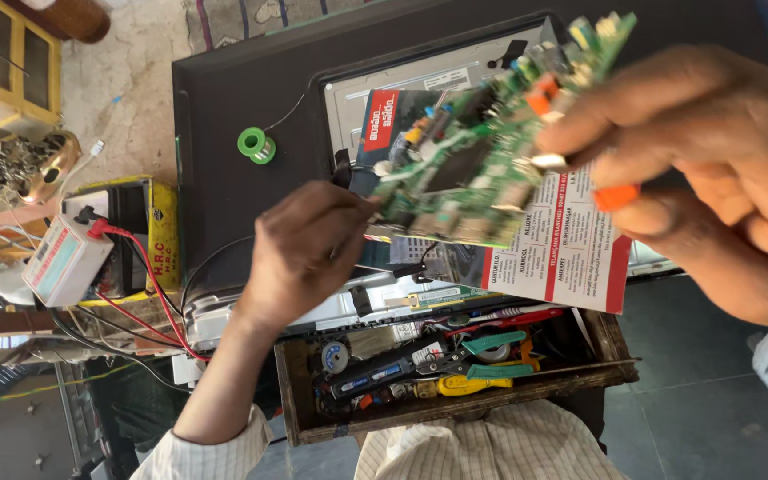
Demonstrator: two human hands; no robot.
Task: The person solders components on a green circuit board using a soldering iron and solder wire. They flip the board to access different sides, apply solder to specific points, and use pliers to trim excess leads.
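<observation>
We hold green circuit board (pixel 482 151) above open television back (pixel 224 107). Left hand (pixel 304 253) pinches near-left corner; right hand (pixel 695 169) grips far-right edge, orange-handled tool (pixel 617 196) tucked in fingers. Risk: tool tip scraping components; slip dropping board onto wooden tool tray (pixel 300 400).

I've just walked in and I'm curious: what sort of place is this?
Most likely a small electronics repair workshop. Both hands hold a green circuit board above an opened flat-screen set, a wooden tool tray holds pliers and cutters, and a meter with red leads sits alongside.
</observation>
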